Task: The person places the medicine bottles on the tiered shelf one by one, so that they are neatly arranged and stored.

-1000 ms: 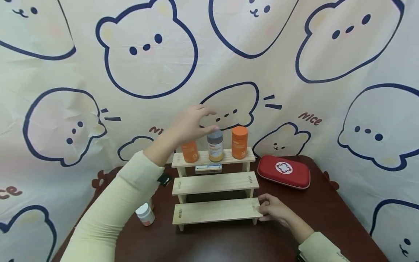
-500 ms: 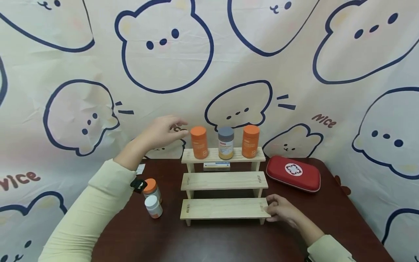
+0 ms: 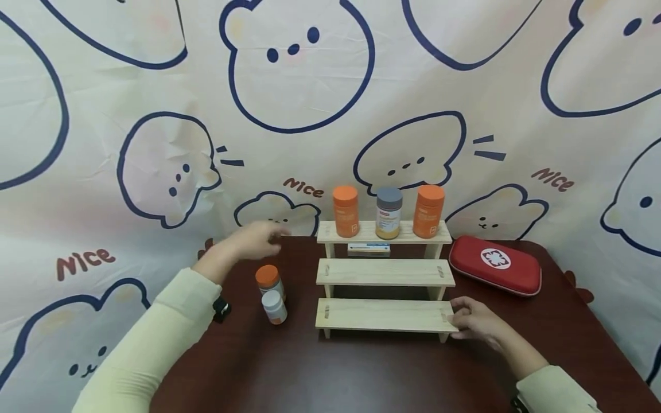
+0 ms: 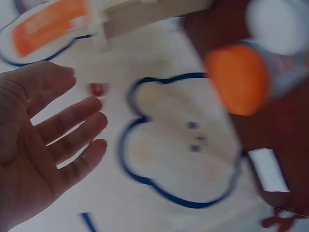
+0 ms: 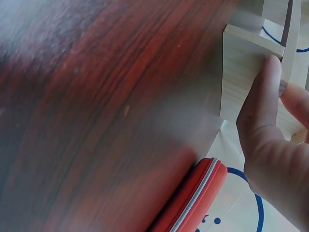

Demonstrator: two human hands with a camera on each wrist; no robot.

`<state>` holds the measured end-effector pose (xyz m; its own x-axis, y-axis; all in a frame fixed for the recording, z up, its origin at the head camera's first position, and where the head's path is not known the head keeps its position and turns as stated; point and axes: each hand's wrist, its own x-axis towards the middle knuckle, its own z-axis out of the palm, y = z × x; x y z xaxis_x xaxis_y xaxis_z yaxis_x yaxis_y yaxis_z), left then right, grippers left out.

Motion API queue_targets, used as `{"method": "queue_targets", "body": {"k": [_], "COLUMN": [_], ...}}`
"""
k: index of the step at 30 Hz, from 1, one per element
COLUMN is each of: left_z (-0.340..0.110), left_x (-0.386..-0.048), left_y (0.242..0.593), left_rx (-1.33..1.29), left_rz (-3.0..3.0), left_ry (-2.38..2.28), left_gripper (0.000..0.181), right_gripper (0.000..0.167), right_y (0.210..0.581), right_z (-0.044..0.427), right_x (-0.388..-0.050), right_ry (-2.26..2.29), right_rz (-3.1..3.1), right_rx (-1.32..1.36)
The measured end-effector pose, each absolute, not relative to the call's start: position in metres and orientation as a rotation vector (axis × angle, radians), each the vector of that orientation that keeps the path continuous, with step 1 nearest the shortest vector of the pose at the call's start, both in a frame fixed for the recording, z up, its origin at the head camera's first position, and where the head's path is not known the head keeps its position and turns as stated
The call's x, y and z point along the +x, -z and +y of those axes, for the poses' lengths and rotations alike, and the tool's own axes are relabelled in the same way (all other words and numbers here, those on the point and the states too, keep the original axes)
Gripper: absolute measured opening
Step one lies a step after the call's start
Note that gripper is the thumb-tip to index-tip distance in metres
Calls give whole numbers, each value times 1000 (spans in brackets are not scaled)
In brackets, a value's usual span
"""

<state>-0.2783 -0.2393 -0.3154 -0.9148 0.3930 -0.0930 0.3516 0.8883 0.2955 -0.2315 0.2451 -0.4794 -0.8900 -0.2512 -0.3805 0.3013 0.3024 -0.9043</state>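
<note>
A three-step wooden rack (image 3: 384,314) stands on the dark table. On its top step are two orange bottles (image 3: 346,212) with a grey-capped bottle (image 3: 388,221) between them. My right hand (image 3: 477,322) holds the right end of the lowest step; in the right wrist view its thumb (image 5: 263,96) lies on the rack's side panel. My left hand (image 3: 253,242) is in the air left of the rack, holding nothing, its fingers loosely spread in the left wrist view. Nearest below it are an orange-capped bottle (image 3: 268,277) and a small white-capped bottle (image 3: 274,308), side by side.
A red zip case (image 3: 496,265) with a white emblem lies right of the rack. Under the top step sits a small blue and white box (image 3: 369,249). A white card (image 4: 269,169) lies near the table's edge. A patterned cloth (image 3: 289,103) hangs behind.
My left hand has moved left and down, away from the bottles on the top step. The head view has swung left. My right hand keeps its place on the rack.
</note>
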Motion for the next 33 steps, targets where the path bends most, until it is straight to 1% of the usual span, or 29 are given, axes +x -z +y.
{"method": "queue_targets", "body": {"k": [3,7,11,15,18,22,28,33], "left_z": [-255,-265,-265,-268,-275,-273,-253,-232], "left_x": [-274,-273,-273,-278,-282,-288,-290,-285], "left_y": [348,375,389,392,386,362,317,297], "left_rx": [506,466,471,461,481,592,771,906], "left_rz": [2776,2724,2745,2784,2854,2953,3009,2978], "left_ry": [-368,-343,-315,-325,-358,-470,-620,-646], "left_gripper": [50,59,57,49,48,50,49,48], "right_gripper": [58,58,57,57,57,58,60,63], "right_y": [481,483,484,480,477,478,479,482], "right_z": [245,246,248,246,244,245,251,251], "right_x": [-229,-231,-229,-228,-227,-230,-231,-233], "right_ry": [1614,1606,1587,1574,1568,1568,1551,1568], "right_rz": [2135,2142,2145,2162,2174,2171,2152,2118], "right_rx": [40,36,67,82,73,64,91,74]}}
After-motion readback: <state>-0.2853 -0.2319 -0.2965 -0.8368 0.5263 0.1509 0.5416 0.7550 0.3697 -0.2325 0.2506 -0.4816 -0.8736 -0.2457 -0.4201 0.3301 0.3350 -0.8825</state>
